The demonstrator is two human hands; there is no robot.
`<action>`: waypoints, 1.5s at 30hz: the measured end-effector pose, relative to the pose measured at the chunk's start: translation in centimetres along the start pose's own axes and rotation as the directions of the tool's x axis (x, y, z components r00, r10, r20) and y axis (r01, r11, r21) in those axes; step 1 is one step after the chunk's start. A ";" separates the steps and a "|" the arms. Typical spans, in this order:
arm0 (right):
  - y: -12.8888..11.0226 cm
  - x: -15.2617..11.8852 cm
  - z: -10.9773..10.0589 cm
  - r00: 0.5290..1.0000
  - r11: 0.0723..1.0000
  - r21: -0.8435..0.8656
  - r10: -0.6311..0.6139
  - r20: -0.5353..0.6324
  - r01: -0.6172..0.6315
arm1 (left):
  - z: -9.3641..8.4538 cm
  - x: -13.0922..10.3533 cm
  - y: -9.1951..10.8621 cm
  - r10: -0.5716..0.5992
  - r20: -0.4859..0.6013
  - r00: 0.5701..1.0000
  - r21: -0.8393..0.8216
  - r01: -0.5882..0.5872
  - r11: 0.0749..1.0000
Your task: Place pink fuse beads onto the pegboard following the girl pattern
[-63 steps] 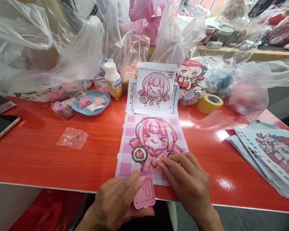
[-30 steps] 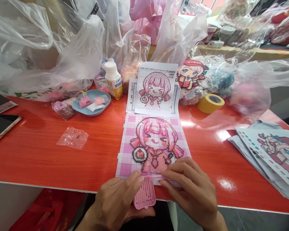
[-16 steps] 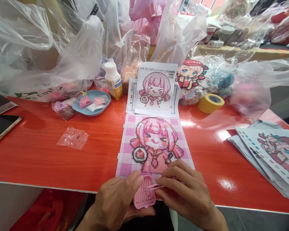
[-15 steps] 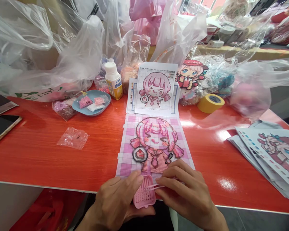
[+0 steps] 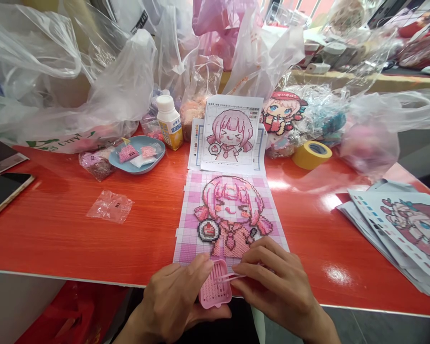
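Observation:
At the table's front edge, my left hand (image 5: 175,294) grips a small pink slotted tray (image 5: 214,289) with beads in its grooves. My right hand (image 5: 277,282) pinches pale tweezers (image 5: 231,277), whose tips lie over the tray. Just beyond both hands is a checkered pegboard (image 5: 191,205) with a bead picture (image 5: 232,210) of a pink-haired figure holding a cake plate. A printed pattern sheet (image 5: 230,129) of the same figure leans upright behind the board, over another sheet. Whether the tweezer tips hold a bead is too small to tell.
On the left are a blue plate (image 5: 154,162) with bead packets, a white bottle (image 5: 169,122), a small clear bag (image 5: 111,206) and a phone (image 5: 7,193). Yellow tape (image 5: 311,155) and printed papers (image 5: 412,229) lie on the right. Plastic bags (image 5: 122,71) crowd the back.
The view has shifted very slightly. Both hands keep nearly the same places, with the tray and tweezers still held.

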State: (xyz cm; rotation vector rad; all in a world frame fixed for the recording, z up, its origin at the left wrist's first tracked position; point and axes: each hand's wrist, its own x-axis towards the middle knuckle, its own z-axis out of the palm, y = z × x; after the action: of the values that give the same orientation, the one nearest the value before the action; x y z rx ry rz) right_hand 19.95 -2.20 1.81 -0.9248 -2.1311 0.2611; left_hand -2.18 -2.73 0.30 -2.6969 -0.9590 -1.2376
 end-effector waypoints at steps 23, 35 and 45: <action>0.1 0.6 0.7 0.946 0.941 -0.258 0.141 -0.293 -0.220 | 0.0 -0.2 0.0 0.022 0.017 1.000 0.027 -0.022 0.999; 0.2 0.6 0.9 0.953 0.923 -0.307 0.154 -0.259 -0.233 | 0.1 -0.2 0.0 0.014 0.009 1.000 0.030 -0.015 0.999; 0.2 0.7 0.9 0.958 0.915 -0.337 0.141 -0.250 -0.222 | 0.0 0.0 -0.1 0.017 0.001 1.000 0.008 -0.017 1.000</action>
State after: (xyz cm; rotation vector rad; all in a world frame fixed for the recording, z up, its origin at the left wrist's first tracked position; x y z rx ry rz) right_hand 19.10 -1.49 1.47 -1.3065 -1.9184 -0.1481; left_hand -2.21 -2.70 0.23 -2.6940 -0.9369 -1.2269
